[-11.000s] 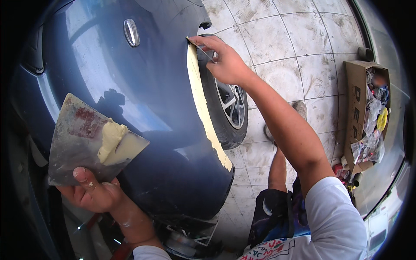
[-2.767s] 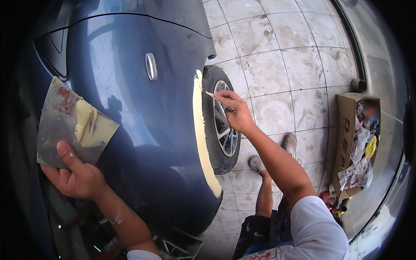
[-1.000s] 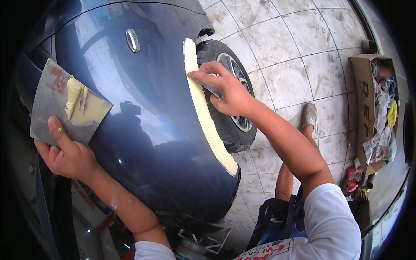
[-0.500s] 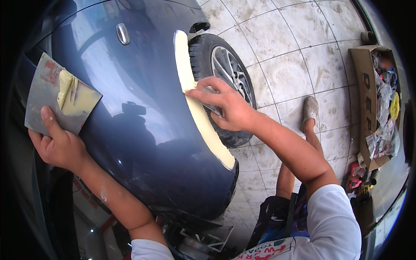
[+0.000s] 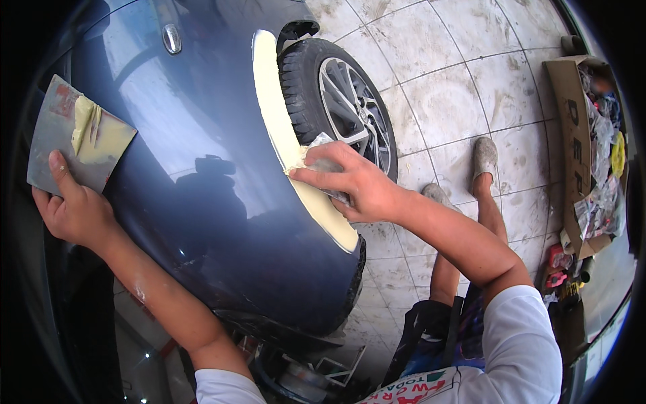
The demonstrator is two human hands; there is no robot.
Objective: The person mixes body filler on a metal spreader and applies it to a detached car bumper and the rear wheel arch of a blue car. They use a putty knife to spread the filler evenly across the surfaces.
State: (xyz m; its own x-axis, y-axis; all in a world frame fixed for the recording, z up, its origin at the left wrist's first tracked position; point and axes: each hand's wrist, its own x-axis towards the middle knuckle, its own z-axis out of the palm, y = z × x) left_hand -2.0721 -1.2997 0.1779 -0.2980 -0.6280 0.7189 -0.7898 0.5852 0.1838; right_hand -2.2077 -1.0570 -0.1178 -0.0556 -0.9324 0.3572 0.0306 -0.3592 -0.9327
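My left hand grips a flat grey mixing board by its near edge, thumb on top. A ridge of pale yellow body filler lies on the board. My right hand is closed on a putty spreader, partly hidden by the fingers. The spreader presses on a curved band of the same filler along the wheel-arch edge of a dark blue car fender. Filler has gathered at the spreader's edge.
Beside the arch is a tyre with a spoked wheel. Dirty white floor tiles extend to the right, where my feet stand. A cardboard box full of plastic scraps sits at the far right, with small red items near it.
My right hand and the spreader have slid along the filler band, nearer to me. The board in my left hand has shifted slightly left. The whole view has moved a little.
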